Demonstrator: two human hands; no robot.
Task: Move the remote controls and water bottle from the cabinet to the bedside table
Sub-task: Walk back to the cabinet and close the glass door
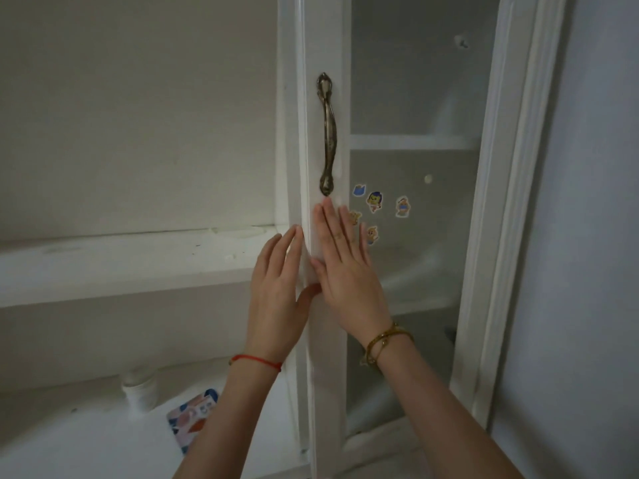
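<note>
A white cabinet door (326, 57) with a glass panel and a bronze handle (326, 133) stands in front of me. My right hand (349, 267) lies flat on the door's frame just below the handle, fingers spread. My left hand (280, 292) rests along the door's left edge, fingers straight and thumb against the frame. Neither hand holds anything. No remote control or water bottle shows in view.
Open white shelves (121, 264) lie to the left. On the lower surface stand a small white jar (140, 392) and a patterned flat pack (193, 416). Cartoon stickers (375, 202) dot the glass. A wall (587, 236) is at the right.
</note>
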